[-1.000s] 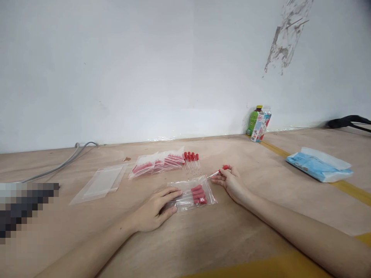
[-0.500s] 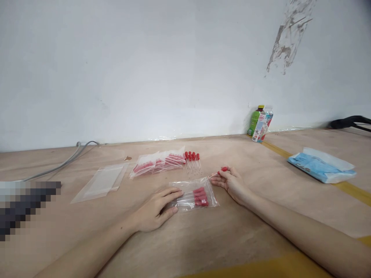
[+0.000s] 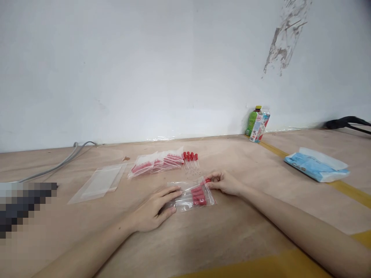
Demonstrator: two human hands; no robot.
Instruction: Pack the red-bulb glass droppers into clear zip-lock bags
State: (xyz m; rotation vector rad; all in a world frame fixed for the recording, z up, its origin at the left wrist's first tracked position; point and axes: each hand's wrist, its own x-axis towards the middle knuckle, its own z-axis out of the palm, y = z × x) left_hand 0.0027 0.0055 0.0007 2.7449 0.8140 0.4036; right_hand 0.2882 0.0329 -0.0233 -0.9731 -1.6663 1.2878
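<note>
A clear zip bag (image 3: 185, 206) lies flat on the table with several red-bulbed droppers (image 3: 199, 196) inside, bulbs toward its right end. My left hand (image 3: 158, 206) rests on the bag's left end, fingers stretched out and apart. At the bag's open right end, my right hand (image 3: 222, 183) pinches the red bulb of one dropper (image 3: 208, 180), whose stem reaches into the bag. Behind the bag lies a small group of loose red-bulbed droppers (image 3: 190, 156). Left of them are overlapping filled bags (image 3: 156, 163) with red bulbs showing through.
Flat clear bags (image 3: 100, 181) lie at the left, near grey cables (image 3: 62, 164). A blue tissue pack (image 3: 315, 165) sits at the right. By the wall (image 3: 130, 69) stand a green bottle (image 3: 251, 122) and a carton (image 3: 260, 126). A black object (image 3: 344, 122) lies far right.
My right hand has moved left, sliding the dropper it holds stem-first into the bag's open end. My left hand stays on the bag.
</note>
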